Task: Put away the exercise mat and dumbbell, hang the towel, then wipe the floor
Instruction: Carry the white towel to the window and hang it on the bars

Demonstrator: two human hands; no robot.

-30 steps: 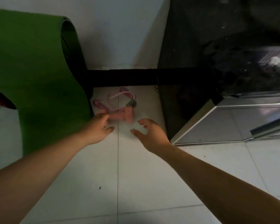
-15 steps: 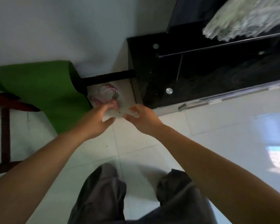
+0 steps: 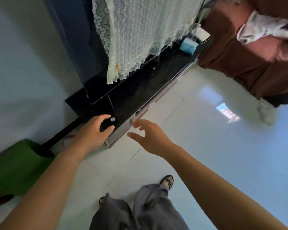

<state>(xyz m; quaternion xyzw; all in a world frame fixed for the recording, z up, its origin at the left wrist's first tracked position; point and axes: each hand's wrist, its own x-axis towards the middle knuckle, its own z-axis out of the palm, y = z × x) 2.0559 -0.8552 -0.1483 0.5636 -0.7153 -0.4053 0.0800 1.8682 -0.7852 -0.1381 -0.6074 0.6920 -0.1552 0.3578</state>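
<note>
The rolled green exercise mat (image 3: 15, 166) stands against the wall at the lower left. Just right of it, in the corner by the black cabinet (image 3: 131, 100), a small pink patch (image 3: 68, 138) shows beside my left wrist; whether it is the dumbbell or the rope I cannot tell. My left hand (image 3: 93, 131) hovers over the cabinet's near corner, fingers curled and holding nothing. My right hand (image 3: 150, 136) is open beside it, fingers spread over the floor. A white cloth (image 3: 259, 30) lies on the brown sofa (image 3: 239, 63) at the far right.
A lace cover (image 3: 140, 39) hangs over the cabinet's top. A blue box (image 3: 188, 44) sits at its far end. A pale rag (image 3: 265, 113) lies on the white tiled floor (image 3: 206, 146) near the sofa. My legs and sandalled feet (image 3: 168, 180) are below.
The view has risen and swung right, away from the corner. Both hands have lifted off the pink dumbbell left on the floor and are empty.
</note>
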